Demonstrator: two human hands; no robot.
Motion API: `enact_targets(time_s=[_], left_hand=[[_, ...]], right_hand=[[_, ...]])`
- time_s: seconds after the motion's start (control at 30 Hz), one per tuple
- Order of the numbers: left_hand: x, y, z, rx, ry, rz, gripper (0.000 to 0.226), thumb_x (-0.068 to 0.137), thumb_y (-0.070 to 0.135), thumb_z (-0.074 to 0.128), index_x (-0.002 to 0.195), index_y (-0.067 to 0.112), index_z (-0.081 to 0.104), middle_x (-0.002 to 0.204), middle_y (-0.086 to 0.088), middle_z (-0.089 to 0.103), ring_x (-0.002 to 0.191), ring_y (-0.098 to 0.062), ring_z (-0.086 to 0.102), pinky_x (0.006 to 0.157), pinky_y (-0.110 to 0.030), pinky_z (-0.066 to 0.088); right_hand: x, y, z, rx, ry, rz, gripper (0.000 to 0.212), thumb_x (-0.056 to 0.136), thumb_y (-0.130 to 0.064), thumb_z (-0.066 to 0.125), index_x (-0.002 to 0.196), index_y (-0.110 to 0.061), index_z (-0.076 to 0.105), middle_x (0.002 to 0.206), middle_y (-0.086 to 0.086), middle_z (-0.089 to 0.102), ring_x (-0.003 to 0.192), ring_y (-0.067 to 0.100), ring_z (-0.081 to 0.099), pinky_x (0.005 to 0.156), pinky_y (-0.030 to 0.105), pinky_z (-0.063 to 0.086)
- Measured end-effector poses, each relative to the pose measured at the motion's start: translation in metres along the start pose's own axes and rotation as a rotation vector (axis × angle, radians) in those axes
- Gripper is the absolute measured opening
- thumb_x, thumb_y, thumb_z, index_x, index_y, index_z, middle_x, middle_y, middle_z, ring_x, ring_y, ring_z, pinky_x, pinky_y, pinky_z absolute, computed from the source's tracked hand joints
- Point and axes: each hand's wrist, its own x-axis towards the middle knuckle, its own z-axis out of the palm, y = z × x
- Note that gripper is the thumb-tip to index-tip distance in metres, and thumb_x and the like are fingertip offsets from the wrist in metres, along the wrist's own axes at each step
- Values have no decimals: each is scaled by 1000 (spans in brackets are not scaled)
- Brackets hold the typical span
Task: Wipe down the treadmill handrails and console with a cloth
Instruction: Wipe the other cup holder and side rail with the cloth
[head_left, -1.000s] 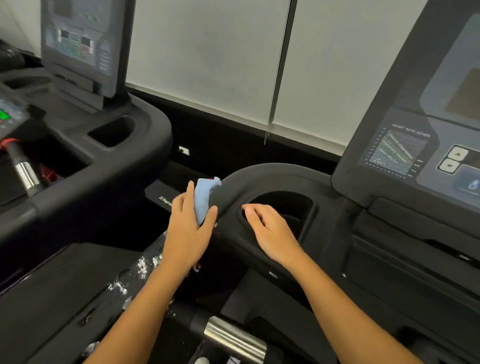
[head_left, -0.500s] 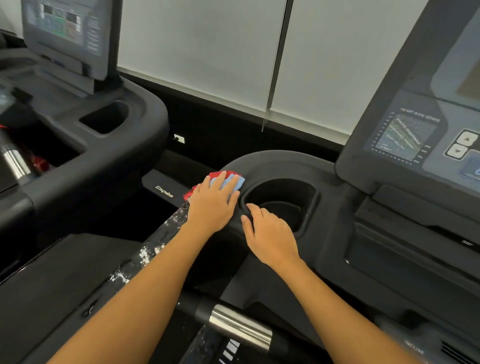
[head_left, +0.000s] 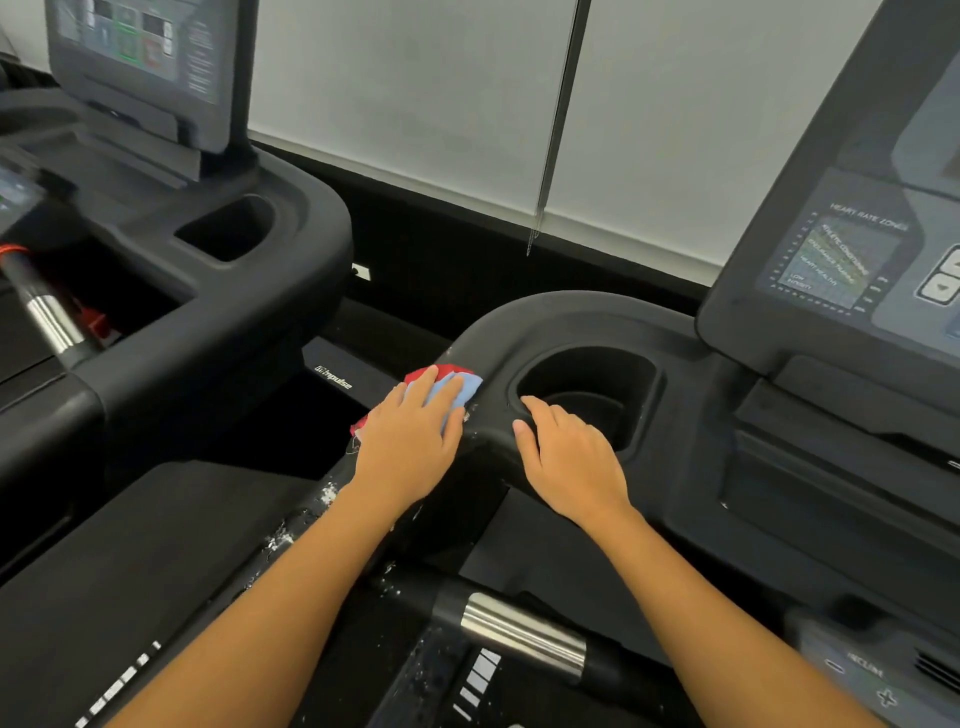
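Observation:
My left hand (head_left: 410, 441) presses a blue and red cloth (head_left: 457, 387) flat against the black curved handrail (head_left: 561, 317) at the treadmill's left corner. Only the cloth's edges show past my fingers. My right hand (head_left: 571, 462) rests palm down on the rail beside the cup holder (head_left: 587, 395), fingers slightly spread, holding nothing. The console (head_left: 852, 260) with its heart rate chart stands at the right. White flecks speckle the side rail (head_left: 296, 530) below my left wrist.
A second treadmill (head_left: 234, 291) with its own console (head_left: 140, 57) stands to the left, across a narrow gap. A metal-sleeved grip bar (head_left: 519, 634) crosses below my arms. White window blinds (head_left: 415, 104) with a hanging cord (head_left: 550, 135) fill the background.
My left hand went from holding the cloth bunched upright to pressing it flat on the handrail corner. My right hand shifted slightly along the cup holder rim.

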Motion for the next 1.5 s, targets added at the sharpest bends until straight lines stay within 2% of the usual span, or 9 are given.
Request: enact_targets(time_s=[0.13, 0.27, 0.37, 0.47, 0.63, 0.9, 1.03, 1.27, 1.5], left_hand=[[32, 2, 5, -63, -62, -52, 45, 99, 33, 31, 141, 19, 35, 145, -9, 36, 115, -29, 50, 91, -37, 44], [66, -4, 8, -207, -143, -81, 45, 99, 33, 28, 142, 22, 30, 134, -7, 45, 105, -24, 54, 86, -35, 44], [71, -7, 7, -251, -191, -82, 46, 98, 34, 25, 144, 26, 27, 133, -7, 46, 109, -23, 52, 89, -36, 43], [49, -7, 3, -210, -148, -72, 44, 98, 33, 28, 142, 27, 29, 138, -4, 42, 110, -28, 52, 90, -40, 44], [14, -9, -5, -134, -76, -55, 45, 99, 30, 33, 143, 20, 31, 145, -4, 36, 109, -28, 53, 91, -39, 46], [46, -4, -1, -162, -133, -107, 44, 99, 31, 29, 143, 25, 29, 134, -5, 44, 103, -29, 54, 85, -38, 46], [64, 1, 3, -175, -164, -110, 44, 99, 32, 27, 143, 28, 27, 135, -6, 43, 103, -29, 54, 86, -38, 44], [30, -1, 3, -76, -42, -35, 44, 98, 28, 35, 140, 18, 35, 136, -9, 43, 92, -26, 56, 79, -37, 50], [-6, -4, -3, -38, -23, 16, 54, 88, 35, 30, 136, 14, 44, 139, -16, 45, 115, -34, 51, 93, -39, 43]], right_hand=[[0, 0, 0, 7, 2, 6, 47, 100, -40, 30, 139, -16, 41, 113, 1, 63, 94, 14, 61, 78, 29, 48], [0, 1, 0, 10, 4, -4, 47, 100, -40, 30, 139, -16, 41, 114, 0, 63, 95, 13, 61, 80, 28, 47], [1, 1, 0, 9, 2, -3, 47, 100, -39, 31, 138, -15, 42, 113, 1, 64, 94, 14, 61, 78, 29, 47], [0, 1, 0, 12, 0, 0, 46, 100, -39, 32, 138, -15, 42, 112, 2, 64, 93, 16, 62, 78, 31, 48], [0, 1, 1, 4, 0, 0, 47, 100, -38, 31, 139, -15, 41, 109, 1, 64, 90, 16, 61, 75, 30, 45], [0, 0, 2, -16, 14, -1, 46, 100, -38, 29, 138, -14, 41, 106, 0, 64, 86, 15, 60, 73, 29, 46], [1, 1, 1, -1, 22, -11, 46, 100, -38, 30, 138, -15, 42, 108, 0, 64, 89, 14, 61, 75, 30, 49], [2, 1, 0, 8, 13, -5, 45, 100, -37, 30, 137, -14, 42, 107, 1, 64, 87, 16, 61, 73, 30, 48], [0, 0, 0, -18, 14, -6, 46, 100, -37, 29, 138, -14, 40, 107, 2, 64, 86, 16, 60, 73, 30, 46]])
